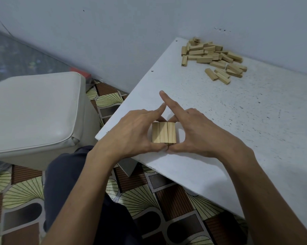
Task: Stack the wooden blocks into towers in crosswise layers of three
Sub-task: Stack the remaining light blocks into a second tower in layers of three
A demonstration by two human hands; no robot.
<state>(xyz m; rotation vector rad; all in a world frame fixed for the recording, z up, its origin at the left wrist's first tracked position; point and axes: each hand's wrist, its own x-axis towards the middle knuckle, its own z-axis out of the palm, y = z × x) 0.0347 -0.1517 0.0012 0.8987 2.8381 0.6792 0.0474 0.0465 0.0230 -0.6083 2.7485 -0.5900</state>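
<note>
Near the bench [237, 121] edge at 7 o'clock, the left hand [131, 131] and right hand [198, 137] are squaring the stack [164, 132], three blocks showing on top (any layers beneath are hiding). Each grip is cupping it: thumbs pressing the near end, tips meeting, fingers curling round the far end, forefingers pointing free. The next move is probably calling for a reach to the pile [214, 57] at 1 o'clock for a crosswise block.

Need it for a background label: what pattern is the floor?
Cream fan shapes and brown striped blocks on the floor, seen in head view.
</note>
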